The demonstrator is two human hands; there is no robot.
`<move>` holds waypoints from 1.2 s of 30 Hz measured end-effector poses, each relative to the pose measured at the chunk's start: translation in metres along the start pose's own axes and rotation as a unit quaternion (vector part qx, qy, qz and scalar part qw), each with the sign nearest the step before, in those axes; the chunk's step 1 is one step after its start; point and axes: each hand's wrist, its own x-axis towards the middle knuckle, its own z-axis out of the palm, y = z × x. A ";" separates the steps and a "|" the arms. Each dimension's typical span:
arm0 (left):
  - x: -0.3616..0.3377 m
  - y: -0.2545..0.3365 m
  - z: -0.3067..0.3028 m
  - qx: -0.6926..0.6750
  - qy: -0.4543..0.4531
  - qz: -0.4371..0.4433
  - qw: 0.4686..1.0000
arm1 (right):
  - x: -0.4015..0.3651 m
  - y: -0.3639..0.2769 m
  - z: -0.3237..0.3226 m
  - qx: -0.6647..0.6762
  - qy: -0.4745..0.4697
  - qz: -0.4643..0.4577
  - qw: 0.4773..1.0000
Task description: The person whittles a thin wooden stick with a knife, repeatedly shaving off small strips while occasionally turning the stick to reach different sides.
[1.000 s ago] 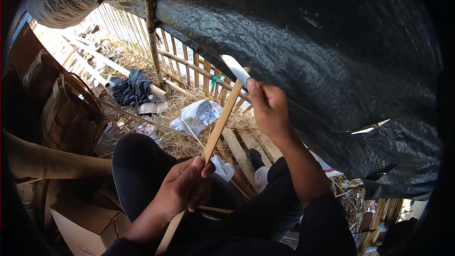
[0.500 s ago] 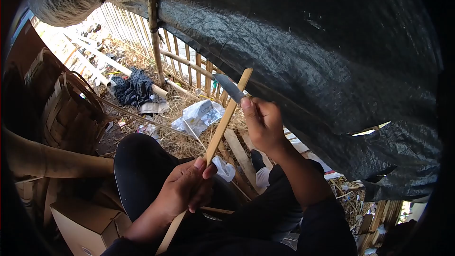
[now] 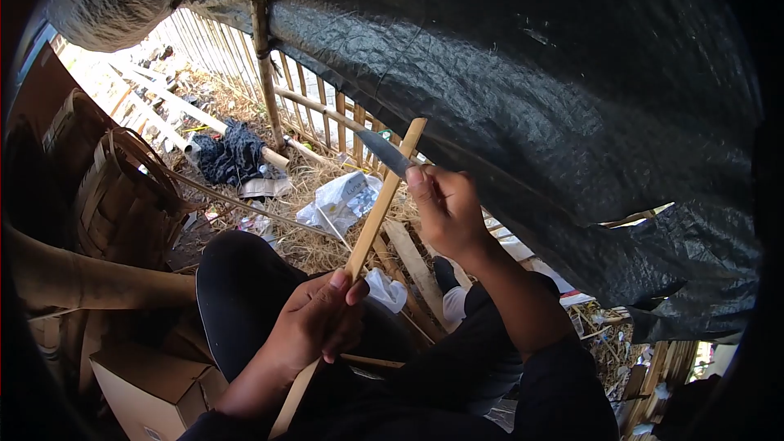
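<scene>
A long flat bamboo strip (image 3: 377, 216) slants up across the middle of the view, its lower end between my legs. My left hand (image 3: 318, 314) is closed around the strip's lower part, with the thumb on top. In my right hand (image 3: 447, 206) is a knife (image 3: 385, 153), gripped near the base of its blade. The blade crosses the strip a little below its upper end and points up and to the left. The knife's handle is hidden inside my right hand.
Woven baskets (image 3: 122, 196) stand at the left above a thick bamboo pole (image 3: 106, 279) and a cardboard box (image 3: 155, 388). A black tarp (image 3: 506, 106) hangs at the right. Beyond lie a plastic bag (image 3: 341, 198), dark cloth (image 3: 230, 153) and a bamboo fence (image 3: 314, 110).
The knife and my right hand have moved slightly left. The strip's upper end has also shifted a little left, and my left hand has moved slightly with it.
</scene>
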 end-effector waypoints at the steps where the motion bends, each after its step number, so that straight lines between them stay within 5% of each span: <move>1: 0.001 -0.001 0.000 0.009 0.005 -0.003 1.000 | 0.001 0.004 -0.001 0.021 -0.010 0.006 1.000; 7: -0.002 -0.004 0.001 0.016 -0.004 -0.002 1.000 | 0.000 0.002 -0.007 0.040 -0.013 0.011 0.999; 10: -0.002 -0.007 -0.001 0.018 -0.015 -0.003 1.000 | 0.011 0.002 -0.017 0.033 0.063 0.029 0.997; 16: -0.004 -0.006 -0.004 -0.001 -0.016 -0.004 1.000 | 0.000 -0.005 -0.005 -0.032 0.013 -0.021 0.999; 18: -0.004 -0.010 -0.004 -0.001 -0.008 -0.009 1.000 | 0.012 0.005 -0.015 0.046 0.048 0.035 0.997; 24: -0.008 -0.008 -0.004 -0.049 0.010 -0.019 0.999 | -0.016 -0.021 0.009 -0.006 -0.056 -0.011 0.998; 28: -0.005 -0.014 -0.004 -0.061 -0.022 -0.014 0.998 | -0.003 -0.010 0.000 0.014 0.058 0.014 0.998; 36: -0.005 -0.016 -0.004 -0.001 -0.010 0.006 1.000 | 0.001 -0.005 -0.005 0.014 0.044 0.025 0.999</move>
